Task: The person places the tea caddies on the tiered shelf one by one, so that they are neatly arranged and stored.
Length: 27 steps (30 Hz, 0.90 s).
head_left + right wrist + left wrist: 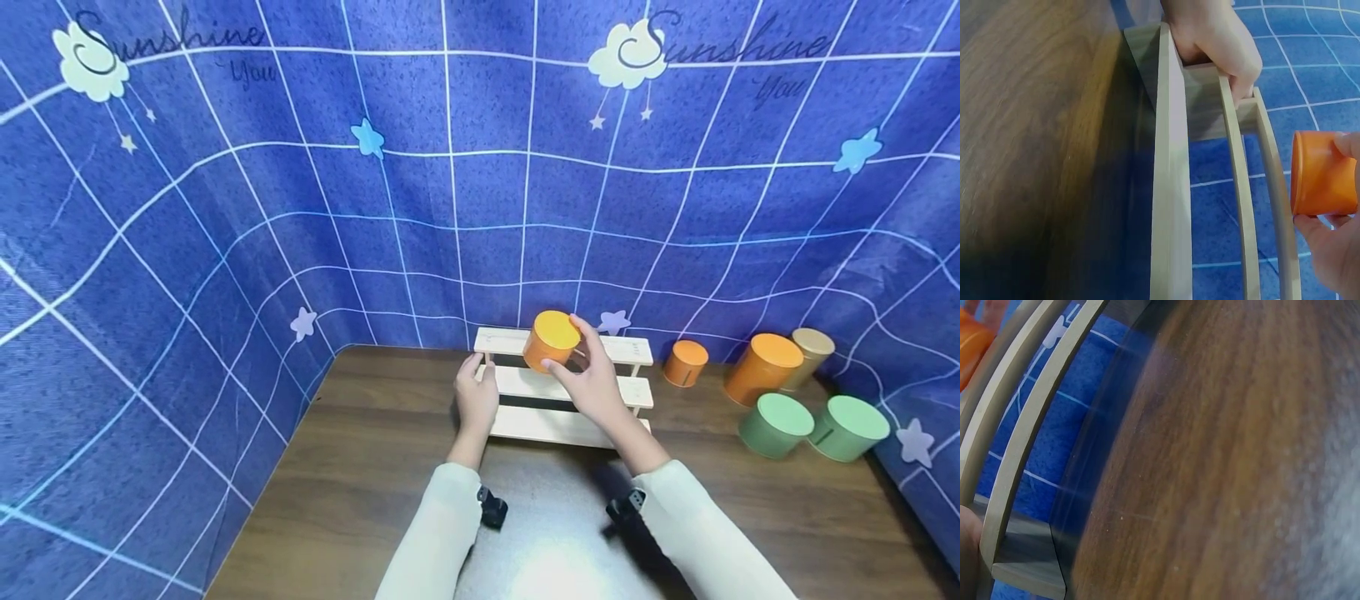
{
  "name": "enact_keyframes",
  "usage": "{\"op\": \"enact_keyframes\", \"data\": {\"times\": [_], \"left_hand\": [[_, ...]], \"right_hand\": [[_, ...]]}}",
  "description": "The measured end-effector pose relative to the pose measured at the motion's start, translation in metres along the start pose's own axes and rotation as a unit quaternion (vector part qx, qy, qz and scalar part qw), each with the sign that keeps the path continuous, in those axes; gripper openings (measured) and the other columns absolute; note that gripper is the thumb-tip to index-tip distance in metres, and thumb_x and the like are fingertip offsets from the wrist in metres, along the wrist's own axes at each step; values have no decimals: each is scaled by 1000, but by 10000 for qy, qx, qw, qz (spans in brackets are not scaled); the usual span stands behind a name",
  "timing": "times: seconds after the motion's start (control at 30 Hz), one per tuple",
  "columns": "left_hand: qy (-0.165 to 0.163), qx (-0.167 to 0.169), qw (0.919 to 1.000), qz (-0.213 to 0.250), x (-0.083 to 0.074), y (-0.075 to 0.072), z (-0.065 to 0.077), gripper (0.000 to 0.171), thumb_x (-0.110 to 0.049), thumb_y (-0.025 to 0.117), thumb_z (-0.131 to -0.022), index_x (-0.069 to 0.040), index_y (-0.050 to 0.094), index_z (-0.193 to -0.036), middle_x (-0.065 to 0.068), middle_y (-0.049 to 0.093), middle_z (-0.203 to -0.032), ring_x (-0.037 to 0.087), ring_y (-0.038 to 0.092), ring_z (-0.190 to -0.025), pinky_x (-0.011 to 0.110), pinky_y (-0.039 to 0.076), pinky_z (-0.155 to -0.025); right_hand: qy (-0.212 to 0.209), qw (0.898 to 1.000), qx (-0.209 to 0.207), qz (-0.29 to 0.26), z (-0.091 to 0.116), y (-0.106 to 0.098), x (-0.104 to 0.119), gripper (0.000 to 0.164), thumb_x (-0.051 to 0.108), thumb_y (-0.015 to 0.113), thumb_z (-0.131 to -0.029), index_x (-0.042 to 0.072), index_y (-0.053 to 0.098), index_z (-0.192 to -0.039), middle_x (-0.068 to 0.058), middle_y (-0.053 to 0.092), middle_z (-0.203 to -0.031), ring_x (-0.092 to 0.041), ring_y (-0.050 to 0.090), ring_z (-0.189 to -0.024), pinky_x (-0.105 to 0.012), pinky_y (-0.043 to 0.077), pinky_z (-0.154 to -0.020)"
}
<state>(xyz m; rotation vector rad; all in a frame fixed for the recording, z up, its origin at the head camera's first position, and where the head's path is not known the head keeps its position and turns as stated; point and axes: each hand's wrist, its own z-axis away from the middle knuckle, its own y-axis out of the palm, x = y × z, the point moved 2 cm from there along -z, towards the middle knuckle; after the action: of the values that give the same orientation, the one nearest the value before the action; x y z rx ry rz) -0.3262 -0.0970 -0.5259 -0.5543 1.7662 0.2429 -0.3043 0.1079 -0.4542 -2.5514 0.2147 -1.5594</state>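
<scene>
A pale wooden three-tier stand (551,423) sits on the brown table. My left hand (477,398) grips its left end; in the right wrist view, the fingers of that left hand (1225,47) curl round the side piece. My right hand (595,385) holds an orange cylinder (551,342) with a flat, lighter top, thumb on one side and fingers on the other. The cylinder is at the top tier, slightly tilted in the head view. In the right wrist view, the rimmed lower end of the orange cylinder (1322,174) is close to the top board; whether they touch, I cannot tell.
To the stand's right are a small orange cylinder (686,364), a larger orange one (762,371), a tan one (812,354) and two green ones, the left green cylinder (776,427) and right green cylinder (849,429). A blue gridded curtain (487,192) hangs behind the table (352,483).
</scene>
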Motion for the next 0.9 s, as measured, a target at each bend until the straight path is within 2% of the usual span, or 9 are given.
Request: {"op": "enact_keyframes", "data": {"times": [0.17,0.43,0.67,0.9], "left_hand": [[22,18,10000,-83,3,4,1,35,-13,68,-99,-4,72,-132,19,67,-143,36,60,-140,51,43,-124],[66,-8,10000,-48,-1,2,3,36,-11,67,-99,0,71,-132,21,67,-143,38,60,-140,52,43,-123],[-12,-18,10000,22,-4,2,0,36,-11,67,-98,1,71,-132,21,67,-143,37,59,-141,51,43,-123],[19,-48,10000,-76,-3,0,2,35,-11,67,-99,0,72,-131,20,68,-142,35,60,-140,51,44,-122]], "right_hand": [[-66,9999,95,-30,-2,3,-4,85,6,83,-89,12,38,-161,-18,58,-152,-36,61,-135,-52,50,-117],[-78,9997,231,92,-12,13,-8,83,10,80,-93,12,35,-163,-22,59,-149,-40,64,-133,-51,51,-116],[40,9990,435,5,-23,20,-4,85,10,77,-96,7,26,-164,-26,55,-151,-42,59,-138,-54,50,-116],[78,9976,679,-141,-28,28,-5,85,14,76,-97,8,24,-165,-24,49,-157,-41,54,-144,-52,46,-122]]}}
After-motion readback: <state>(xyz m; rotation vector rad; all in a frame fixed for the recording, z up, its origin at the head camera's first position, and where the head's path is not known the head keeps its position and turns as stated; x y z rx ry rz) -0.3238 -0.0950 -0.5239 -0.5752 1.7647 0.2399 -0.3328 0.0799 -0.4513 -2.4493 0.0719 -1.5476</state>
